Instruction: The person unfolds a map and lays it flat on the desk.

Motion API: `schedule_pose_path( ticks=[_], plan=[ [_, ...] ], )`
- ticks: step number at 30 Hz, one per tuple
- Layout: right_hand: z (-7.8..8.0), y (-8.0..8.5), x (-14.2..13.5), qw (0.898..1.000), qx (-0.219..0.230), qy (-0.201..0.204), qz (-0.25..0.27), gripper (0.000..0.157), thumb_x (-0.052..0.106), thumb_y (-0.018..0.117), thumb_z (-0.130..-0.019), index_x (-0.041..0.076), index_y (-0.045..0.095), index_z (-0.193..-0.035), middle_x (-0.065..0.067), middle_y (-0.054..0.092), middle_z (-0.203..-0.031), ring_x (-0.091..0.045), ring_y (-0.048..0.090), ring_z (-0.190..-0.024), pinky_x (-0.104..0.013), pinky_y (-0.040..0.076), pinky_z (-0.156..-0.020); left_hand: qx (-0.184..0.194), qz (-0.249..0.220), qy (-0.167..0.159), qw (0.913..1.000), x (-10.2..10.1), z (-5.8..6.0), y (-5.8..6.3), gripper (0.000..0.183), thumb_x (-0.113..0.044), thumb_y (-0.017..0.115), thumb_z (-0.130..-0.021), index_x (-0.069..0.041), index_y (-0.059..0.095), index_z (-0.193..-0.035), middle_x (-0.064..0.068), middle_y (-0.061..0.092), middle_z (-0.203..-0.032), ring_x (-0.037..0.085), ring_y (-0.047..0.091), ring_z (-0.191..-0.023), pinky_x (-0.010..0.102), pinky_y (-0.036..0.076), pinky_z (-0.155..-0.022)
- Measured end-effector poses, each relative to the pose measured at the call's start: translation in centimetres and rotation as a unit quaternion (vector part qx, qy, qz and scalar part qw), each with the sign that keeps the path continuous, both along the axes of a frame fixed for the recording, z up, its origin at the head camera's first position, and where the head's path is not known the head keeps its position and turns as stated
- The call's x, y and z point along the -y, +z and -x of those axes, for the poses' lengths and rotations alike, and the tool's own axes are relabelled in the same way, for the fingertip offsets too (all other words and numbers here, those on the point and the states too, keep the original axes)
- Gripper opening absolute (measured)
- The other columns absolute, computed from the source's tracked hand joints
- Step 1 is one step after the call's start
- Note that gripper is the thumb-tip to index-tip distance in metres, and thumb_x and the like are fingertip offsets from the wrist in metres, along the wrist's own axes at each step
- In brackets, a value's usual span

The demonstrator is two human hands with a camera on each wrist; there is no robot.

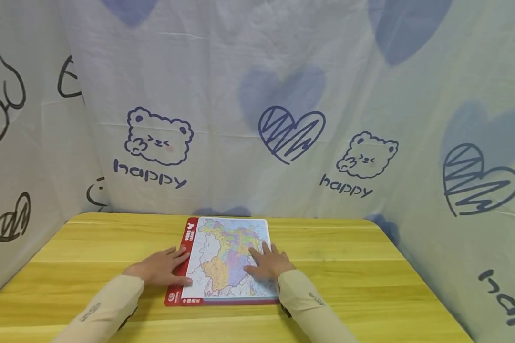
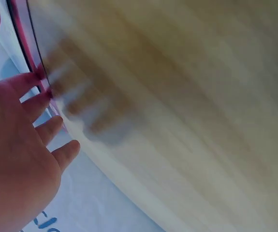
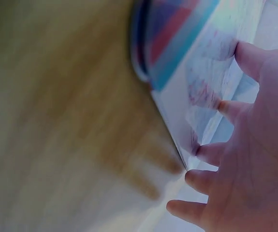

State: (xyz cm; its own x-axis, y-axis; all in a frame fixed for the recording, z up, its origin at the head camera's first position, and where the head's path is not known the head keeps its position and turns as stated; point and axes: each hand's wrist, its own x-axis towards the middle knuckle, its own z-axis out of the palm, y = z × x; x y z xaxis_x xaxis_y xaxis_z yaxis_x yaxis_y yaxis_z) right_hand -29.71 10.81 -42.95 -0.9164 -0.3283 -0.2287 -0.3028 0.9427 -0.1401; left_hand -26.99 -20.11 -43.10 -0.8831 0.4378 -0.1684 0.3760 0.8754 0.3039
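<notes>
A flat, coloured map board point(image 1: 216, 257) with a red border along its left and bottom edges lies on the table. My left hand point(image 1: 159, 269), fingers spread, rests at the board's red left side, thumb near the lower corner. On the right part of the map my right hand point(image 1: 271, 264) lies with its fingers straight and apart. The left wrist view catches the left palm and fingertips at the board's thin red edge point(image 2: 26, 41). In the right wrist view, several fingertips of the right hand touch the glossy map surface point(image 3: 209, 72).
The yellow wood-grain table point(image 1: 347, 276) extends on both sides of the board. Behind and beside it hang white cloth curtains point(image 1: 227, 157) printed with bears, hearts and the word "happy".
</notes>
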Motion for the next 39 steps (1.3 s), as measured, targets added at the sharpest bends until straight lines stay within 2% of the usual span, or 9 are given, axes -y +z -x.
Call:
schedule_pose_path(
  ticks=[7,12,15,18,22,26,31,37,39],
  plan=[
    [0.0,0.0,-0.1,1.0,-0.003,0.006,0.0,0.066,0.058,0.041,-0.097,0.021,0.034,-0.152,-0.019,0.022,-0.156,-0.042,0.018,-0.142,-0.062,0.02,-0.109,0.037,-0.04,-0.034,0.9979,0.3,-1.2,0.0,0.103,-0.054,0.079,-0.072,0.008,0.038,-0.143,0.027,0.028,-0.151,0.044,0.028,-0.137,0.058,0.029,-0.107],
    [-0.3,0.1,-0.1,1.0,-0.023,0.004,-0.011,0.064,0.056,0.042,-0.097,0.02,0.037,-0.151,-0.019,0.025,-0.155,-0.043,0.021,-0.141,-0.062,0.02,-0.109,0.02,-0.051,-0.056,0.9969,0.4,-1.5,-0.3,0.102,-0.049,0.082,-0.071,0.013,0.038,-0.14,0.029,0.029,-0.15,0.046,0.029,-0.136,0.058,0.03,-0.106],
    [-1.1,0.2,0.1,0.998,-0.05,0.029,-0.036,0.063,0.055,0.043,-0.098,0.018,0.041,-0.149,-0.019,0.03,-0.153,-0.042,0.025,-0.14,-0.061,0.023,-0.109,0.021,-0.049,-0.049,0.9974,0.2,-1.4,-0.3,0.103,-0.05,0.082,-0.07,0.012,0.039,-0.141,0.028,0.03,-0.15,0.046,0.031,-0.135,0.058,0.03,-0.106],
    [-2.6,0.4,0.5,0.994,-0.052,0.084,-0.056,0.064,0.056,0.044,-0.097,0.019,0.041,-0.149,-0.016,0.031,-0.153,-0.037,0.026,-0.14,-0.059,0.026,-0.108,0.034,-0.051,-0.036,0.9975,0.2,-1.3,-0.3,0.105,-0.051,0.083,-0.069,0.011,0.038,-0.142,0.027,0.029,-0.151,0.046,0.032,-0.135,0.058,0.03,-0.106],
    [-4.9,0.5,0.9,0.982,-0.05,0.169,-0.066,0.068,0.063,0.043,-0.094,0.025,0.037,-0.151,-0.01,0.029,-0.155,-0.034,0.029,-0.14,-0.058,0.035,-0.103,0.045,-0.058,-0.026,0.997,0.5,-1.2,-0.2,0.107,-0.05,0.084,-0.068,0.011,0.037,-0.142,0.027,0.028,-0.151,0.046,0.03,-0.135,0.058,0.03,-0.107],
    [-6.6,0.1,1.0,0.961,-0.123,0.225,-0.102,0.064,0.062,0.04,-0.096,0.026,0.041,-0.149,-0.011,0.039,-0.15,-0.037,0.042,-0.132,-0.055,0.049,-0.088,0.049,-0.067,-0.028,0.9962,0.8,-1.4,-0.2,0.106,-0.048,0.084,-0.068,0.012,0.036,-0.142,0.029,0.027,-0.151,0.047,0.029,-0.135,0.058,0.029,-0.107],
    [-6.9,-0.6,0.9,0.938,-0.192,0.25,-0.141,0.06,0.058,0.037,-0.099,0.022,0.045,-0.146,-0.013,0.047,-0.143,-0.038,0.051,-0.123,-0.049,0.056,-0.075,0.062,-0.073,-0.017,0.9953,0.5,-1.6,-0.2,0.108,-0.049,0.084,-0.067,0.01,0.036,-0.143,0.027,0.026,-0.152,0.049,0.03,-0.134,0.06,0.029,-0.106],
    [-6.6,-1.2,0.7,0.928,-0.216,0.269,-0.14,0.057,0.053,0.035,-0.101,0.018,0.045,-0.145,-0.017,0.048,-0.141,-0.039,0.055,-0.118,-0.047,0.057,-0.071,0.083,-0.081,0.004,0.9932,0.5,-1.4,-0.3,0.11,-0.047,0.086,-0.066,0.008,0.033,-0.145,0.026,0.022,-0.153,0.052,0.025,-0.134,0.063,0.024,-0.107],
    [-6.5,-1.2,0.6,0.929,-0.213,0.27,-0.136,0.057,0.053,0.035,-0.101,0.018,0.046,-0.145,-0.017,0.049,-0.141,-0.039,0.055,-0.118,-0.047,0.057,-0.071,0.089,-0.084,0.008,0.9925,0.5,-1.3,-0.3,0.11,-0.046,0.086,-0.066,0.008,0.033,-0.146,0.026,0.021,-0.154,0.053,0.023,-0.135,0.063,0.023,-0.107]
  ],
)
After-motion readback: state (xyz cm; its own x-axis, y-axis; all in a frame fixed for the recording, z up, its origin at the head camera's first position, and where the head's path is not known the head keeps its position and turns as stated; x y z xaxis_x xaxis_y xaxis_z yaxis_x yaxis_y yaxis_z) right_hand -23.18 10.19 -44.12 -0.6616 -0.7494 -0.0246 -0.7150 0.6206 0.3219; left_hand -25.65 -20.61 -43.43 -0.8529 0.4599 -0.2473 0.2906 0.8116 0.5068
